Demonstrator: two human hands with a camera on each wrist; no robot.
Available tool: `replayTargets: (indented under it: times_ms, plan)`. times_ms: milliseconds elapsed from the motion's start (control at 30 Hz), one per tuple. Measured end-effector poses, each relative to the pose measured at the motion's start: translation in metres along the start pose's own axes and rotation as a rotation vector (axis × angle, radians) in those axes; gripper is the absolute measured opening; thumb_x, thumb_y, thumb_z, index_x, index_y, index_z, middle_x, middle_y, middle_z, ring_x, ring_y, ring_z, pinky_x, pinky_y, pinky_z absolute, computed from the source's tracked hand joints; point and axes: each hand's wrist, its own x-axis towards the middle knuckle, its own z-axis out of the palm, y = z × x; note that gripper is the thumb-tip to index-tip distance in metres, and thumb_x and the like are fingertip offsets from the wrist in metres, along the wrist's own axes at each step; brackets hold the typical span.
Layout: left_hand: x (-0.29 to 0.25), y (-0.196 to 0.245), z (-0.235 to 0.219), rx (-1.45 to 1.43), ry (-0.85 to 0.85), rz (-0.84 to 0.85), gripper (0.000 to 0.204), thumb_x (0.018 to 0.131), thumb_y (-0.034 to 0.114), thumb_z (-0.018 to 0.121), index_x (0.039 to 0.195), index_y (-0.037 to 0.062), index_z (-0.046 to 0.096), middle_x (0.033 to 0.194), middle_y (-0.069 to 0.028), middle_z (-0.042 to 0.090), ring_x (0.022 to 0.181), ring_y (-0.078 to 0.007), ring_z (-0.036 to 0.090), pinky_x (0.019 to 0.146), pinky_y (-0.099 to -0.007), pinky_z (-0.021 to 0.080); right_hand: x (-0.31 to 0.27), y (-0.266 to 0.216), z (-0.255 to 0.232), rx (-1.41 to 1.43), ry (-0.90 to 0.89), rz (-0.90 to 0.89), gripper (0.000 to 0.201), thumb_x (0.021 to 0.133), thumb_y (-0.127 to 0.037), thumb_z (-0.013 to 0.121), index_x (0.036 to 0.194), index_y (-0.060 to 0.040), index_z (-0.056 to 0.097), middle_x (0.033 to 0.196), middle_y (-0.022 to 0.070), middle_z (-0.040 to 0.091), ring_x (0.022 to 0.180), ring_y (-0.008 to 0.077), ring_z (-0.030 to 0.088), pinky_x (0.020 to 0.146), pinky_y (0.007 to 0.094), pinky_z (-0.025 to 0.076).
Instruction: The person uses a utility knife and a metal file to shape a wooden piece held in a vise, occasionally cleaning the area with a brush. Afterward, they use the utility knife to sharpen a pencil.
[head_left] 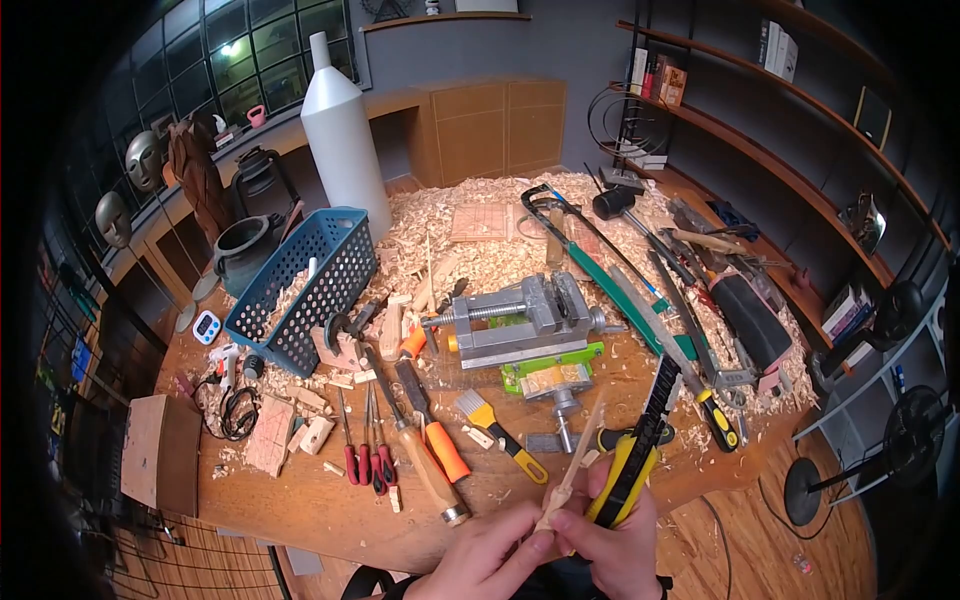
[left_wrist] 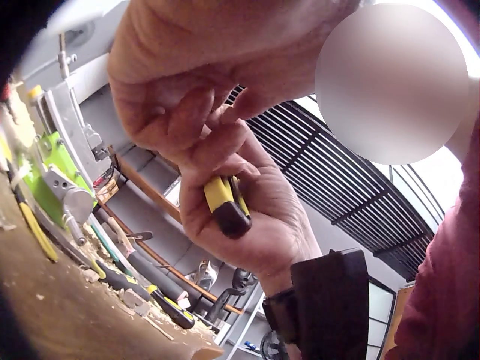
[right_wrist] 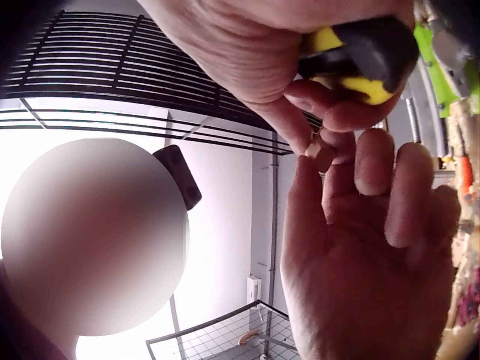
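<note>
A yellow and black utility knife (head_left: 628, 475) is gripped in the right hand (head_left: 622, 545), its dark blade pointing up and away. The left hand (head_left: 490, 555) pinches a thin, pale carved wooden piece (head_left: 562, 490) that tapers to a long narrow tip. Both hands meet at the wood's lower end, near the table's front edge. In the left wrist view, the knife's black butt end (left_wrist: 233, 220) sticks out of the right hand (left_wrist: 259, 225). The right wrist view has the left hand (right_wrist: 367, 247) with thumb and fingertips at the wood's end (right_wrist: 319, 154), beside the knife.
On the table (head_left: 370, 535) lie a brush (head_left: 505, 440), a chisel (head_left: 435, 430), a wooden-handled tool (head_left: 430, 470) and several red-handled tools (head_left: 370, 465). Behind are a metal vise (head_left: 525, 325), a blue basket (head_left: 310, 300) and wood shavings. Saws (head_left: 625, 300) lie at the right.
</note>
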Motion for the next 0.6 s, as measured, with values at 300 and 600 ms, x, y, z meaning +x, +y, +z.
replayTargets:
  times_ms: [300,600]
  plan:
    - [-0.004,-0.012,-0.002,-0.088,-0.041,0.072,0.037,0.111,0.031,0.040,0.110,-0.0008,0.060,0.077,-0.0076,0.059,0.068,-0.0198,0.056,0.065,-0.0314,0.044,0.000,-0.010,0.003,0.180,-0.101,0.212,0.032,0.090,0.014,0.068,0.100,-0.0032,0.042,0.109,0.0264,0.071,0.085,0.0219,0.074,0.070,0.0334,0.065]
    - [-0.006,-0.008,0.002,-0.124,0.022,0.053,0.036,0.110,0.026,0.042,0.125,-0.0021,0.058,0.085,-0.0055,0.061,0.073,-0.0169,0.056,0.069,-0.0298,0.046,0.000,0.003,-0.003,-0.053,-0.118,0.084,0.032,0.090,0.015,0.066,0.099,-0.0019,0.041,0.108,0.0283,0.070,0.081,0.0257,0.075,0.068,0.0373,0.066]
